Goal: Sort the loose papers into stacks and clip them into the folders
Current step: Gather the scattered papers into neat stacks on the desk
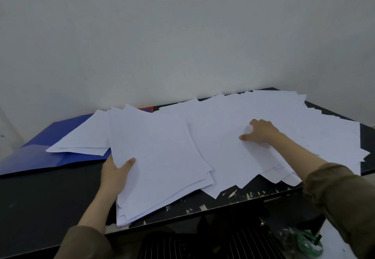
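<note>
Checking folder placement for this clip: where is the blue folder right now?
In the head view, the blue folder lies on the black table's far left, partly under loose papers, left of the left hand.

The scene is dimly and evenly lit with a cool cast; shadows are soft, fine detail is smeared, and straight lines are bowed toward the frame edges.

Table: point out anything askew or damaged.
The loose papers lie fanned at odd angles, some corners overhanging the table front edge. That edge is chipped, white flecks showing. A small stack sits crooked on the blue folder.
</note>
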